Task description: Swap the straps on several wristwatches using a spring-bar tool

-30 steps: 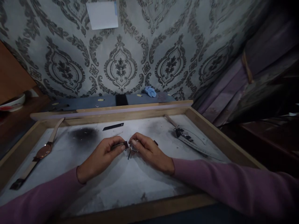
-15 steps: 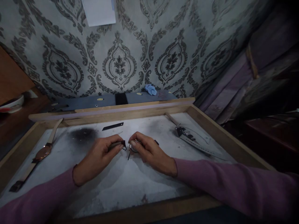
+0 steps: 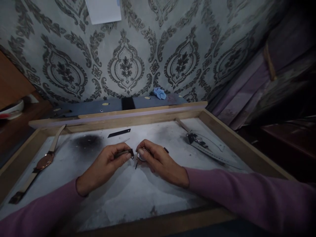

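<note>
Wood-framed, white-floored tray (image 3: 123, 194): two hands busy, small watch parts held just apart.
Left edge: rose-gold round watch (image 3: 44, 161) on pale strap, untouched. Left hand (image 3: 105, 168) pinches a dark, narrow strap-like strip (image 3: 123, 152) between thumb and forefinger, hooked end facing right. Flat black blade (image 3: 119, 133) lies beyond. Slim gap, then a silver round watch case (image 3: 141, 154), gripped by the right hand (image 3: 159, 161), thumb on top; strip and case not touching. Step, by my reading: fine two-handed handling of strip and case; next move calls for steady pinches, careful alignment. Far right: silver-and-black watch-like piece (image 3: 198, 139) with pale stitched strap, well apart.
</note>
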Tool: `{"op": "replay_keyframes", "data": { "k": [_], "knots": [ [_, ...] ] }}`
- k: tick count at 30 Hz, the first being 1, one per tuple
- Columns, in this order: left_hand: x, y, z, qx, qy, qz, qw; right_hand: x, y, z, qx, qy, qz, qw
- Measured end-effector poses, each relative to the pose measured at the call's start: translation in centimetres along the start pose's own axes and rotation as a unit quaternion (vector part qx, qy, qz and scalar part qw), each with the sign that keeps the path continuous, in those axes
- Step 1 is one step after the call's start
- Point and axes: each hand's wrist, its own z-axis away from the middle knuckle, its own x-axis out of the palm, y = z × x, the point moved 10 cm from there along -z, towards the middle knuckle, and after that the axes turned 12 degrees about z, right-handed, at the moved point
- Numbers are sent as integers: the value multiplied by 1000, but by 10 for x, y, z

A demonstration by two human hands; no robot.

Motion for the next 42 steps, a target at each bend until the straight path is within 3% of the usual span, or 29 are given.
{"op": "replay_keyframes", "data": {
  "k": [18,42],
  "knots": [
    [-2,-12,3,-27,5,23,999,-6,-21,4,-57,11,56,997],
    [2,-11,1,-25,-2,30,999,-6,-24,5,-84,18,95,992]
  ]
}}
